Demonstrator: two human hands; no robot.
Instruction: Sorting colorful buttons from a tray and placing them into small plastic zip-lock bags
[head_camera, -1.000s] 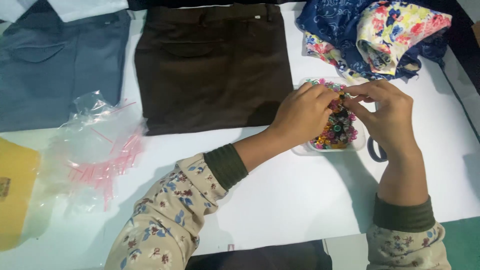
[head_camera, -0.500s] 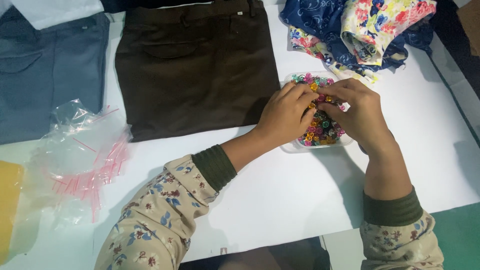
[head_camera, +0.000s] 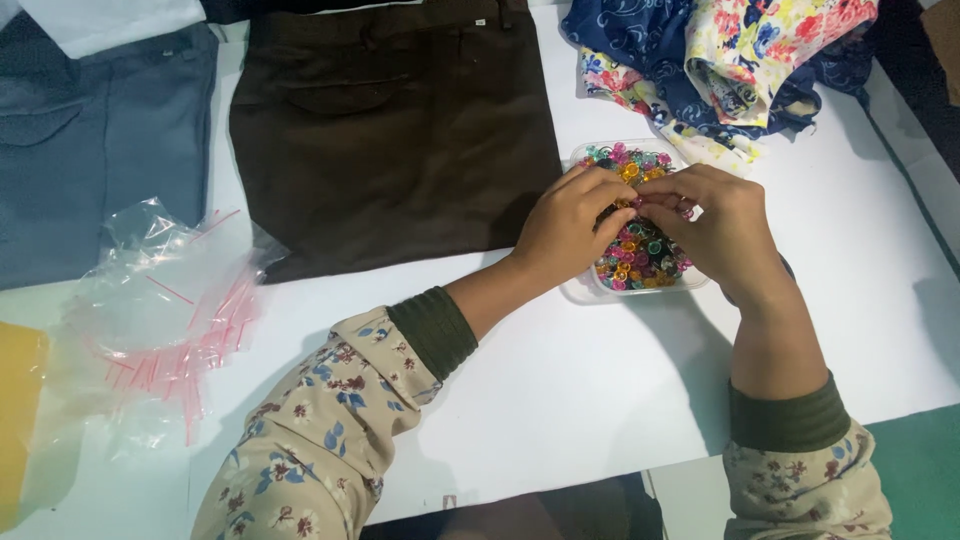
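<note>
both hands meeting over a clear tray (head_camera: 583, 292) of small coloured rings (head_camera: 640, 255) on the white surface (head_camera: 560, 380), close enough for picking. left hand (head_camera: 565, 225) and right hand (head_camera: 725, 235) fingertips pinched together, seemingly on one ring; cannot tell for sure. brown trousers (head_camera: 390, 130) flat just beside, plastic bags (head_camera: 165, 300) well apart.

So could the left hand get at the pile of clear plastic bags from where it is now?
Probably yes. The left hand is at the tray of coloured beads, fingertips meeting the right hand. The plastic bags lie on the same white table to its left, with only bare tabletop between.
</note>
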